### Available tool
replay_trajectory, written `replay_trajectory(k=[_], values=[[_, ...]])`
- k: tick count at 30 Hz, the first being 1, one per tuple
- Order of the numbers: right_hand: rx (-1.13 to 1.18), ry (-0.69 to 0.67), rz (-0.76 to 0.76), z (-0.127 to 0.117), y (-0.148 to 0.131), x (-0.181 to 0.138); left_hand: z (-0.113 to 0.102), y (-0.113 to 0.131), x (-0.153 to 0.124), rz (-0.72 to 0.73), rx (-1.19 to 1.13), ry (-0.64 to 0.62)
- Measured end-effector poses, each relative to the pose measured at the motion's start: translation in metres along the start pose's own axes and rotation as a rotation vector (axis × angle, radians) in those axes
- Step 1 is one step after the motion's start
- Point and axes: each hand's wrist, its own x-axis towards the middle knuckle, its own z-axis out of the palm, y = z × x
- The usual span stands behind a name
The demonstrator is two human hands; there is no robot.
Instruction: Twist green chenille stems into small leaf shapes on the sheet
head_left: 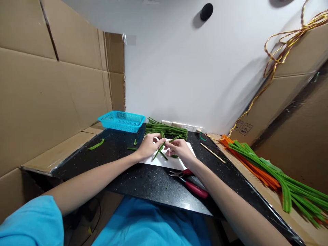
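Between my fingertips are green pipe cleaners (157, 152), bent and crossing one another over a white sheet (160, 163). My left hand (148, 147) pinches them from the left with thumb and forefinger. From the other side my right hand (181, 151) is closed on them too, and one stem sticks up past its fingers. Exactly how the stems join is partly hidden by the fingers. Below my right wrist lie red-handled pliers (196, 189), jaws pointing left. Just beyond the sheet rests a bundle of green pipe cleaners (167, 130).
A blue plastic basket (138, 129) stands at the back left. Small green scraps (96, 145) lie left on the black table (143, 184). To the right are a wooden stick (212, 152), green stems (279, 177) and orange stems (266, 179). Cardboard walls (77, 92) flank both sides.
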Motion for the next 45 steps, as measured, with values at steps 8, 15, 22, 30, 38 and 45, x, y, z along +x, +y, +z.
replay_trajectory(k=[8,15,22,30,38,45], values=[[-0.237,-0.007,-0.270,0.002,-0.005,0.000,0.001,0.010,-0.003,0.000,-0.039,-0.046],[-0.531,0.061,-0.451,-0.009,-0.013,-0.003,-0.001,0.006,-0.002,0.005,-0.100,-0.083],[-0.464,-0.200,-0.401,-0.023,-0.026,-0.007,-0.009,0.014,-0.003,-0.005,-0.214,-0.367],[-0.278,-0.284,-0.294,-0.021,-0.032,-0.007,-0.012,0.015,-0.005,-0.082,-0.250,-0.458],[-0.046,-0.147,-0.292,-0.018,-0.030,-0.004,-0.008,0.002,0.001,-0.201,-0.437,-0.401],[0.092,-0.007,-0.272,-0.016,-0.021,0.003,-0.012,0.008,0.004,-0.295,-0.685,-0.245]])
